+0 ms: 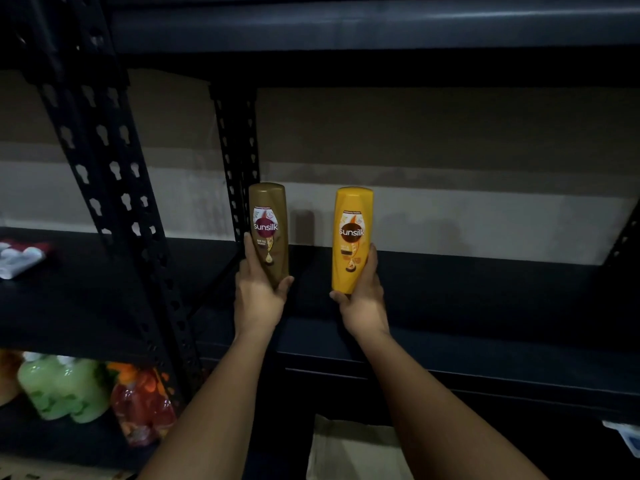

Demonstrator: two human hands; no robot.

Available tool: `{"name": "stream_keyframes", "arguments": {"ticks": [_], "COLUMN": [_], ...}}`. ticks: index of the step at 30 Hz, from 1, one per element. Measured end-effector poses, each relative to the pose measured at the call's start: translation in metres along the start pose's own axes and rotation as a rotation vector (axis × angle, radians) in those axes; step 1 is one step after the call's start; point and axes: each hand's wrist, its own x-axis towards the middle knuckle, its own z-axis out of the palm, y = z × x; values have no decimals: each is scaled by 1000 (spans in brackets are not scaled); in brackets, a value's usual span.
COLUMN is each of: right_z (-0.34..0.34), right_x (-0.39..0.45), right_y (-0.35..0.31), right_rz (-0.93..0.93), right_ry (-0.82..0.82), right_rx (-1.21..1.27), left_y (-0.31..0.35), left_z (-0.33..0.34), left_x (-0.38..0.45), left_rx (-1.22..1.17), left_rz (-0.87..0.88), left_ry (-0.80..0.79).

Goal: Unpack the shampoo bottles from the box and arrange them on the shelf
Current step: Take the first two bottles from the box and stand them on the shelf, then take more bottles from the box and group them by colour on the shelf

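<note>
Two shampoo bottles stand upright over the dark shelf (450,296) as we reach in with both arms, one bottle in each hand. Our left hand (258,292) wraps the lower half of the brown bottle (269,233), thumb along its left edge and fingertips curling round its right side. Our right hand (363,303) grasps the base of the yellow bottle (351,237), fingers up its right edge, thumb under the left corner. We cannot tell whether either bottle touches the shelf board. Both forearms rise nearly straight from below, apart from each other. Just left of the brown bottle rises a perforated black upright (239,161). Farther left and lower sit green refill pouches (62,389) and an orange-red pack (142,407).
</note>
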Motion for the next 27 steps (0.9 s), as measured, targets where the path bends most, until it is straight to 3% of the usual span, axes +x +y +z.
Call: {"name": "stream_keyframes", "arguments": {"ticks": [6, 10, 14, 17, 23, 27], "right_z": [-14, -43, -66, -72, -61, -43], "right_x": [-11, -61, -138, -182, -237, -258], "right_y": [-7, 4, 52, 101, 203, 262], "right_rz": [55, -41, -202, -222, 86, 190], "right_ry": [-22, 75, 202, 196, 50, -119], "right_rx": [116, 123, 28, -38, -142, -327], "left_y": [24, 33, 26, 12, -33, -70], "left_z": [-18, -21, -6, 12, 53, 74], "left_x": [-22, -91, -186, -246, -342, -383], "left_rx": [163, 72, 14, 32, 178, 350], "left_rz": [140, 250, 307, 278, -4, -186], "left_ry": [218, 256, 87, -80, -398, -570]}}
